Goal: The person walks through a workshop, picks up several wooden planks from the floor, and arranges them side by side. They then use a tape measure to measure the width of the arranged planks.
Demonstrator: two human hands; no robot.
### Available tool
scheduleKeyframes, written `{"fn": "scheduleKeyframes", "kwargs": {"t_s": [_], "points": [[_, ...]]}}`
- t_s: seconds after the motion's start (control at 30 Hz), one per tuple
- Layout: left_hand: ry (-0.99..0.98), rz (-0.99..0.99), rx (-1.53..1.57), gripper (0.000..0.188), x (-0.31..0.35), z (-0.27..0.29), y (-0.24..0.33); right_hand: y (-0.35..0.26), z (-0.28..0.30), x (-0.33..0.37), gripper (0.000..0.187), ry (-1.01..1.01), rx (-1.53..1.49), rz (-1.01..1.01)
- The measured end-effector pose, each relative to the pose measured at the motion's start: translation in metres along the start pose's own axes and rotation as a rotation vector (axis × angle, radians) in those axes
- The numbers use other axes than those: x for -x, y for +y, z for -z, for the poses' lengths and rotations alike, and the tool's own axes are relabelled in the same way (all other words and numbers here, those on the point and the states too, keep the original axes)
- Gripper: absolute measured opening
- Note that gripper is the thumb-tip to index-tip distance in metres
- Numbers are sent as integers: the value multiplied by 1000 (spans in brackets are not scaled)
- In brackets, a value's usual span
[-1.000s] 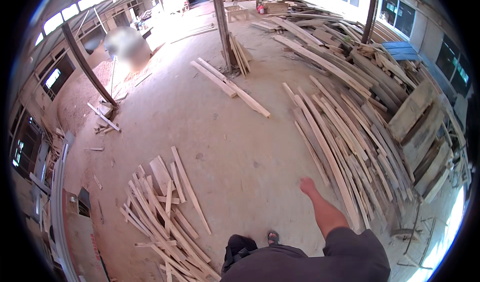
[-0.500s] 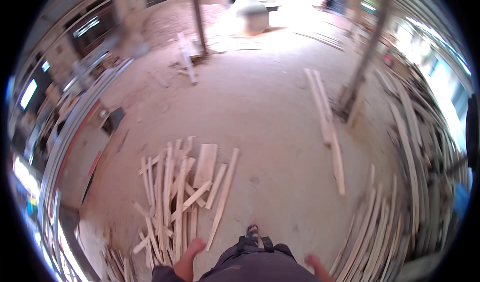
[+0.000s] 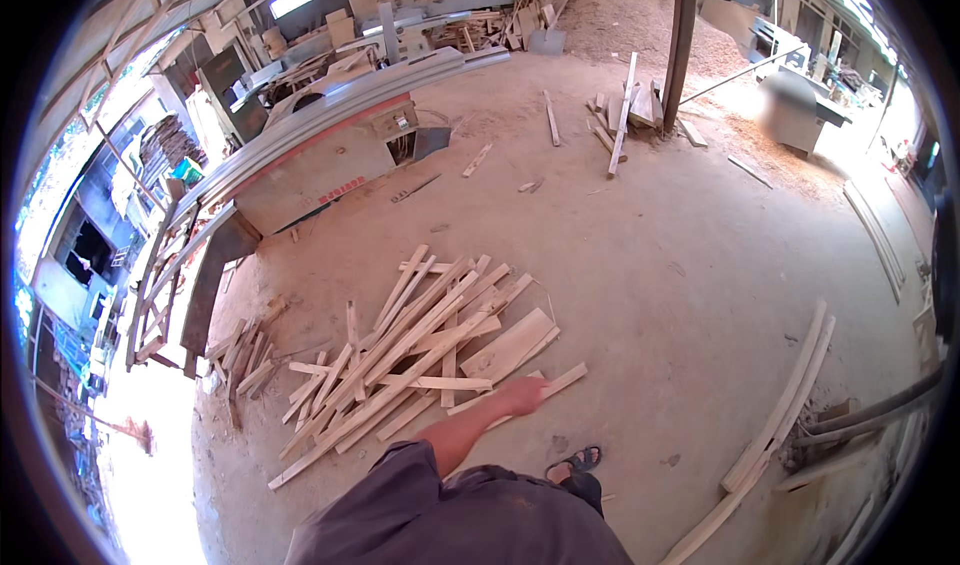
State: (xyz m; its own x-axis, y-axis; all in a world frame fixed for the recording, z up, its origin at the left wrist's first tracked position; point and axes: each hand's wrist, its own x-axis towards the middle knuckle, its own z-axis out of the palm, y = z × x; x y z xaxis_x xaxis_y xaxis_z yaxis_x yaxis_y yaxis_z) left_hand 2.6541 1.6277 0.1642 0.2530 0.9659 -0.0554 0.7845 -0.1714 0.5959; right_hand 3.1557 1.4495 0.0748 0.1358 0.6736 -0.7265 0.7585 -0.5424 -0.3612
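Note:
My left hand (image 3: 520, 396) reaches out over the right edge of a heap of wooden strips (image 3: 420, 330). Just beyond its fingers the end of a narrow wooden board (image 3: 566, 379) shows; the hand and forearm cover part of this board. I cannot make out whether the fingers touch it or are only above it. A wider flat board (image 3: 510, 345) lies on the heap just past the hand. My right hand is out of the picture.
A long machine bed with metal rails (image 3: 320, 160) stands at the left. Long planks (image 3: 780, 405) lie on the floor at the right. A post (image 3: 681, 50) rises at the back beside stacked offcuts (image 3: 640, 105). My sandalled foot (image 3: 580, 460) is near the heap.
The view has swung to the left, so the heap now sits nearer the middle. My left arm has stretched forward over the heap's edge. My right hand has left the picture.

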Motion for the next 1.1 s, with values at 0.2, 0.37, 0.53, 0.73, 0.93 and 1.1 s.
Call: {"fn": "scheduleKeyframes", "kwargs": {"t_s": [0.2, 0.37, 0.53, 0.73, 0.93, 1.1], "points": [[198, 720, 243, 25, 59, 11, -126, -75, 286, -214, 33, 486, 117, 391], [-548, 760, -212, 14, 29, -37, -97, -246, 495, -269, 33, 768, -161, 558], [-366, 1197, 396, 12, -128, -99, -28, -304, 505, -341, 34, 577, 194, 815], [-128, 980, 464, 10, -357, -91, -54, -108, 522, -421, 48, 297, -131, -197], [-107, 353, -204, 20, -856, -29, 54, 45, 512, -381, 21, 475, 16, -477], [38, 92, 332, 32, -1145, -66, 240, 32, 471, -389, 22, 226, -128, -524]]}}
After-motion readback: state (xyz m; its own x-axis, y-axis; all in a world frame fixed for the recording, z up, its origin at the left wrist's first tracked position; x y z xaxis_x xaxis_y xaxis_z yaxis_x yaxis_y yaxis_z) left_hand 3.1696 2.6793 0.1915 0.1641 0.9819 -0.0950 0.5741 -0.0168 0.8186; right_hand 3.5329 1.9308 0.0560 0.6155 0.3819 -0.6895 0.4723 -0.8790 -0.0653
